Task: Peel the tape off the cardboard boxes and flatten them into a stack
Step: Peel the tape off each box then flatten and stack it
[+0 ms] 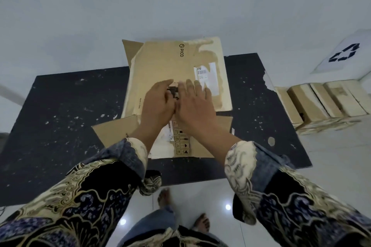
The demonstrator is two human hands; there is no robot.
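Both hands, left hand (158, 104) and right hand (193, 104), press flat-fingered on a flattened cardboard box (176, 66) on the black worktop (66, 106), while several unflattened boxes (321, 102) wait nearby.

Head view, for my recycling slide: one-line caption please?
Both hands, left and right, press a flattened brown cardboard box onto a speckled black mat.

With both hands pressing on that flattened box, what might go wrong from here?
1. The flattened brown cardboard box lies askew over the cardboard flap beneath, so the stack may slide or end up crooked.
2. The left hand and right hand press close together near the middle; the far corners might spring up.
3. A white shipping label and torn pale strips are on top, so some tape may be left unpeeled.
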